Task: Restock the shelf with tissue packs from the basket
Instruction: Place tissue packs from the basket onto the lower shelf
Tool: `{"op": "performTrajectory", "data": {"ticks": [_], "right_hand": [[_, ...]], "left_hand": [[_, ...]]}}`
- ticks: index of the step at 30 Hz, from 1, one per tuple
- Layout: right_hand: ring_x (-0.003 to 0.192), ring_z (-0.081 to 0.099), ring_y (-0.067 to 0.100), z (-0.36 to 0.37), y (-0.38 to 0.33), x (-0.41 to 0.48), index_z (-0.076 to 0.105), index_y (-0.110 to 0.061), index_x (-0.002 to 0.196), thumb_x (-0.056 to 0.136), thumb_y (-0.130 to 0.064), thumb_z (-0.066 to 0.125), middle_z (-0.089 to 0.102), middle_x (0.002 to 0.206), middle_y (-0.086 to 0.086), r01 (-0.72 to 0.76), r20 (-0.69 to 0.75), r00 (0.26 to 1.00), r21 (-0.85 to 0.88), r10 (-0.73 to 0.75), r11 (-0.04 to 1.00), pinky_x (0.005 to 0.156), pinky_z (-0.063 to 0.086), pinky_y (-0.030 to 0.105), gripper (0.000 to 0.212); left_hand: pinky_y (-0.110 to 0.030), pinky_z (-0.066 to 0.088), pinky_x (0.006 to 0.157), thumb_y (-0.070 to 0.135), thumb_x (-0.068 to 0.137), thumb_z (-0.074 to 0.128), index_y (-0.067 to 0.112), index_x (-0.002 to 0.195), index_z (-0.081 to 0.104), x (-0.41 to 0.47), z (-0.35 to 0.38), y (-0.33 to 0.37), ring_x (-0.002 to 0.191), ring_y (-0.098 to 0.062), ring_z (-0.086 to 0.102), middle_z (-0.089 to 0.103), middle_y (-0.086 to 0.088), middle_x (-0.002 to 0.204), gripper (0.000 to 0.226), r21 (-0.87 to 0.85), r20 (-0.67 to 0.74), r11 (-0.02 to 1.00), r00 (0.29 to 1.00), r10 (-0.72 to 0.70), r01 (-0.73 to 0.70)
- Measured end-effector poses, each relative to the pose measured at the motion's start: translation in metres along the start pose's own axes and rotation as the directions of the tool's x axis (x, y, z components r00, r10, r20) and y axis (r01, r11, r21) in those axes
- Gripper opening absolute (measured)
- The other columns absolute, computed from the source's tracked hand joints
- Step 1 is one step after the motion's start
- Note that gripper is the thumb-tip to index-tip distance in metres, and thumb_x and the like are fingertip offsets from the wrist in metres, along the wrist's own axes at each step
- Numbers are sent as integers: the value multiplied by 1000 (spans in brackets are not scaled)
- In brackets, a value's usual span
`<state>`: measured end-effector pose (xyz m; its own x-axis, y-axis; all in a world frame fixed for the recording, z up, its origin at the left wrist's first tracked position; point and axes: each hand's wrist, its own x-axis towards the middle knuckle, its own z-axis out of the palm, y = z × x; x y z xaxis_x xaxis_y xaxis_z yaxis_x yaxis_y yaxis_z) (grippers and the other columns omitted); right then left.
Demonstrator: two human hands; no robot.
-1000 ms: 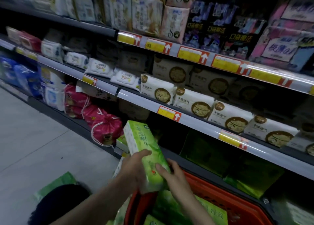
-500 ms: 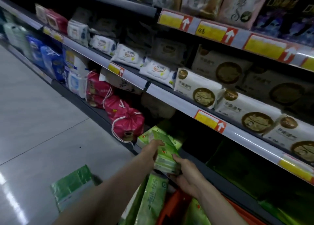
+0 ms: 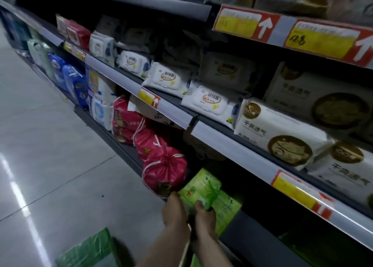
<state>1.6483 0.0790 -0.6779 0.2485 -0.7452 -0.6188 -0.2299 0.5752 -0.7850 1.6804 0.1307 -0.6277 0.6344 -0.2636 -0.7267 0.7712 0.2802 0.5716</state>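
Both hands meet at the front of the bottom shelf, holding one green pack between them. The left hand grips the pack's near left edge, thumb laid up along the side; the rest of its fingers are hidden behind the pack, so how far they curl cannot be told. The right hand pinches the near right corner with its thumb pressed on the top face, its other fingers tucked underneath and out of sight. The pack is tilted, far end raised and pointing into the shelf, and it lies on a second green pack that sits flat on the shelf board just to the right. To the left the pack is just beside a red drawstring bag — whether they touch cannot be told — and more red bags stand behind that one along the same shelf, then white and blue packs farther off. Above, the middle shelf carries white wipes and large white packs with round gold marks, and its grey rail bears a yellow and red price tag. Down on the pale tiled floor, near the left forearm, lies a green wrapper, part of it cut off by the lower edge of view.
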Motion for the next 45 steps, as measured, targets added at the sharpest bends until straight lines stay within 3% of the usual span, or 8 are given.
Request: {"op": "performTrajectory", "data": {"ticks": [5, 11, 18, 23, 27, 34, 42, 45], "right_hand": [[123, 63, 46, 16, 6, 27, 51, -1, 145, 96, -17, 75, 64, 137, 23, -16, -73, 997, 2, 16, 1000, 106, 52, 57, 57], [144, 46, 43, 4, -8, 25, 42, -11, 160, 103, -44, 61, 41, 164, 18, 105, -17, 993, -387, -121, 916, 117, 42, 49, 68], [129, 60, 34, -18, -25, 20, 63, -19, 141, 100, -65, 50, 67, 138, 10, 235, 151, 972, -663, -180, 711, 105, 49, 39, 63], [92, 63, 24, -33, -52, -4, 69, -18, 112, 101, -52, 52, 69, 112, 6, 312, 281, 947, -695, -154, 648, 79, 47, 32, 40], [81, 62, 17, -54, -73, -42, 70, -19, 102, 102, -48, 54, 69, 96, 0, 420, 354, 906, -692, -231, 587, 68, 43, 30, 33], [90, 75, 24, -145, -99, -128, 69, -24, 93, 100, -48, 59, 72, 91, -4, 513, 451, 854, -652, -257, 559, 91, 62, 48, 27], [98, 67, 17, -289, -83, -196, 71, -23, 122, 104, -51, 55, 70, 116, 1, 535, 445, 845, -728, -298, 428, 74, 52, 24, 37], [92, 72, 14, -345, -50, -210, 72, -31, 118, 101, -53, 59, 77, 109, -3, 534, 452, 844, -752, -288, 387, 80, 58, 32, 30]], "left_hand": [[-43, 60, 81, 31, 93, 57, 12, 87, 72, 16, 7, -3, 76, -26, 75, 78, -6, 79, 25, 0, -24, 1000, 1000, -13, 13], [-28, 39, 50, 17, 99, 46, 18, 65, 48, 27, 18, -3, 32, -9, 48, 51, 4, 42, 34, 36, 7, 997, 997, -71, 70], [-16, 35, 33, 13, 100, 39, 21, 68, 45, 18, 20, 3, 25, -10, 43, 47, 4, 37, 35, 44, 46, 999, 999, -24, 22], [-34, 46, 64, 20, 100, 45, 11, 90, 60, -18, 19, 12, 76, -23, 59, 63, -6, 83, 20, 7, 59, 999, 998, -38, 38], [-34, 41, 59, 17, 102, 43, 10, 79, 56, -56, 20, 19, 68, -23, 53, 63, -3, 50, 27, 54, 135, 998, 991, -22, 15], [-42, 46, 93, 26, 95, 57, 12, 129, 60, -97, 6, 20, 117, -25, 50, 53, -10, 140, 36, 375, 208, 905, 970, 129, -201], [-40, 47, 90, 20, 105, 51, 12, 117, 68, -204, -19, -44, 113, -24, 55, 62, -6, 119, 22, 635, 472, 670, 880, 57, -384], [-30, 54, 75, 13, 105, 51, 10, 116, 69, -241, -28, -85, 88, -17, 65, 69, -4, 102, 22, 674, 594, 579, 802, -56, -459]]}}
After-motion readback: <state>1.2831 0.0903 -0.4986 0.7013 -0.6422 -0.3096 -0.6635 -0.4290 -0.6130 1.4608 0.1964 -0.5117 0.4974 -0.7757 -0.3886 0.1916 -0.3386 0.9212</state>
